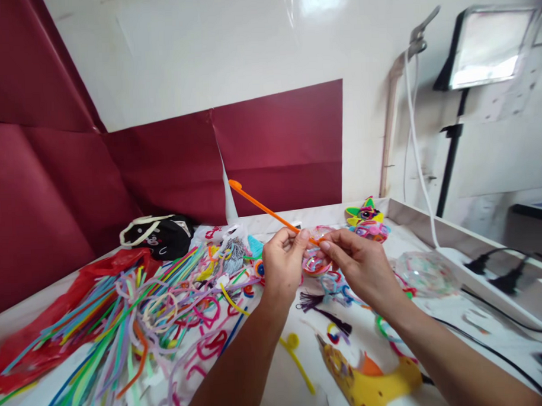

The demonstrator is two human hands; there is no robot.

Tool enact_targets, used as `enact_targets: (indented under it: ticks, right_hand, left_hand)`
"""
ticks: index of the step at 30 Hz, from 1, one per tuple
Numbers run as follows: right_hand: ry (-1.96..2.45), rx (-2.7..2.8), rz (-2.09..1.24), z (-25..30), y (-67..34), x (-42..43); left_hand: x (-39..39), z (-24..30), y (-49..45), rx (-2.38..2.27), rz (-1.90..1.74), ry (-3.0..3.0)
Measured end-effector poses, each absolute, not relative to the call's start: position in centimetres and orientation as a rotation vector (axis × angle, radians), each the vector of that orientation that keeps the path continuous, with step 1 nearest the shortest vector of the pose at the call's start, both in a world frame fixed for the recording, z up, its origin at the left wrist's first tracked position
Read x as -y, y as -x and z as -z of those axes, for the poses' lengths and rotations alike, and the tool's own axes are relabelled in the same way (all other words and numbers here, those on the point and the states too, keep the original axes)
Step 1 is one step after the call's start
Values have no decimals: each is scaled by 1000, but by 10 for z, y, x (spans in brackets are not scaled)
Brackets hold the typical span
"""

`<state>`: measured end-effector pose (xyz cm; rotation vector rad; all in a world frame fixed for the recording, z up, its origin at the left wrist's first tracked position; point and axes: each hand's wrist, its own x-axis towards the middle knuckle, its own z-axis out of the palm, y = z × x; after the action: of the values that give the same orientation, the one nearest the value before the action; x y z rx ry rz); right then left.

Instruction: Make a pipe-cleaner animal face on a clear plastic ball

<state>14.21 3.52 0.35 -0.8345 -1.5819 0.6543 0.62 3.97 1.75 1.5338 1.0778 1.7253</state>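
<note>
An orange pipe cleaner (266, 210) is held up between my two hands above the table. My left hand (284, 263) pinches it partway along, and its long free part slants up to the left, ending in a small curl. My right hand (360, 265) pinches the other end with thumb and forefinger. Below the hands lie a yellow pipe cleaner (298, 362) with a coiled end, a dark tassel (330, 316) and a yellow glue gun (375, 386).
Many coloured pipe cleaners (106, 333) spread over a red plastic bag (39, 329) at left. A black pouch (168, 239) stands behind them. On the right are a colourful craft figure (364, 214), a clear plastic bag (427, 271), a power strip (487, 284) and cables.
</note>
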Motion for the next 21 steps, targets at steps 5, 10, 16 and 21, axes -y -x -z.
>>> enact_targets:
  ticks: [5, 10, 16, 21]
  right_hand:
    - [951, 1731, -415, -9, -146, -32]
    - [983, 1912, -74, -12, -150, -31]
    - [1214, 2102, 192, -12, -151, -28]
    - [1433, 2209, 339, -17, -150, -22]
  left_hand:
    - [-33, -22, -6, -1209, -1698, -1692]
    - [-29, -23, -8, -1311, -1695, -1864]
    - [-29, -18, -11, -1450, -1662, -2136]
    - [-29, -14, -14, -1412, -1630, -2302]
